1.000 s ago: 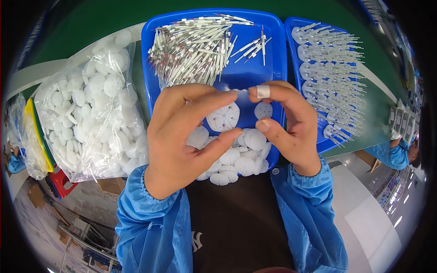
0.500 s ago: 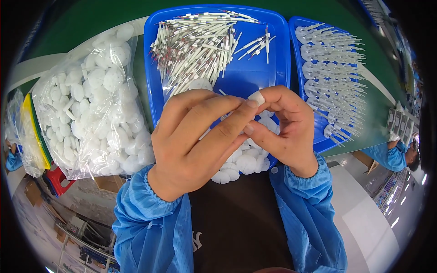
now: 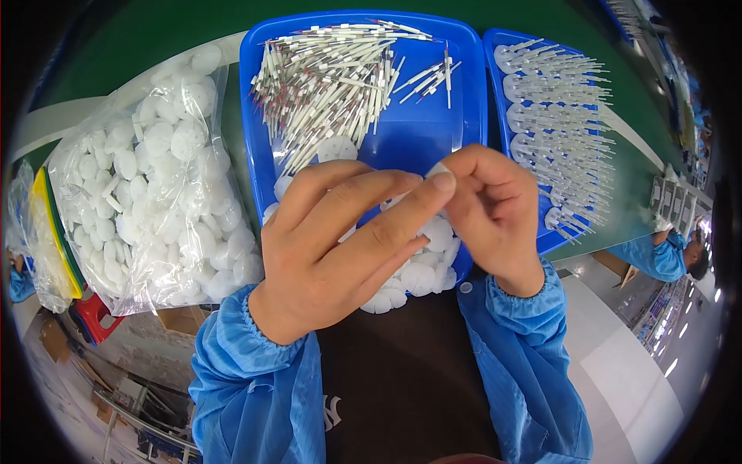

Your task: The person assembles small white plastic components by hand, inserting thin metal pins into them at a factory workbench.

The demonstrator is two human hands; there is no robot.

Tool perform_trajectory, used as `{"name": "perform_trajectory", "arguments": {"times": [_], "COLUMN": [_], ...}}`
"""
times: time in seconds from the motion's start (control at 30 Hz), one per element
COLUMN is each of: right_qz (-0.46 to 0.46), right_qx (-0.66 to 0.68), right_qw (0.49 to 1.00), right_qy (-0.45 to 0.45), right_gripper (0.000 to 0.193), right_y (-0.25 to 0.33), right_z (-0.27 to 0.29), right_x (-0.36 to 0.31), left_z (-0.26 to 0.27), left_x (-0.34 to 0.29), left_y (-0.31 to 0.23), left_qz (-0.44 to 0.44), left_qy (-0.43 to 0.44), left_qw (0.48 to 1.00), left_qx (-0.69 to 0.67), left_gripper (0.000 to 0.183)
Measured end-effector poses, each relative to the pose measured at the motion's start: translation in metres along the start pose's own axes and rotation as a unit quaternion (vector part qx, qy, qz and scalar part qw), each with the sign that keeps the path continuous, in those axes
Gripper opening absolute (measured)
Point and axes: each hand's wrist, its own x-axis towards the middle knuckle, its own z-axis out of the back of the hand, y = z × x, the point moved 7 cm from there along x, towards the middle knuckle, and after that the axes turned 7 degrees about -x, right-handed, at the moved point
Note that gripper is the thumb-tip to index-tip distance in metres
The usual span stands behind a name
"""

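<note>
Green worktop [image 3: 178, 35] fills much of the head view's background, with a clear bag [image 3: 143, 288] of white pieces at left. Over a blue tray [image 3: 421, 127], the left hand [image 3: 332, 240] and right hand [image 3: 498, 213] come together at bent fingers; whether they grip anything cannot be told. White discs [image 3: 421, 278] lie in the tray's near part beneath them, thin pale sticks [image 3: 325, 85] heaped at its far left. Just right, a second blue tray [image 3: 547, 241] bears rows of translucent, rod-tipped pieces [image 3: 560, 120].
</note>
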Motion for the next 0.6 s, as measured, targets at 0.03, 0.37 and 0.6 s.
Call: {"name": "perform_trajectory", "arguments": {"times": [0.03,0.37,0.6], "right_qz": [-0.044,0.169,0.165], "right_qx": [-0.001,-0.558,-0.213], "right_qw": [0.998,0.783,0.962], "right_qy": [-0.042,-0.216,-0.036], "right_gripper": [0.018,0.027,0.030], "right_y": [-0.003,0.010,0.036], "right_z": [0.006,0.018,0.001], "right_x": [0.002,0.040,-0.003], "left_z": [0.001,0.005,0.006], "left_x": [-0.001,-0.019,-0.020], "left_y": [0.002,0.048,0.045], "left_qz": [-0.007,0.268,0.288], "left_qy": [0.011,-0.069,-0.035], "left_qw": [0.999,0.872,0.873], "left_qx": [-0.030,-0.403,-0.393], "left_gripper": [0.055,0.030,0.038]}}
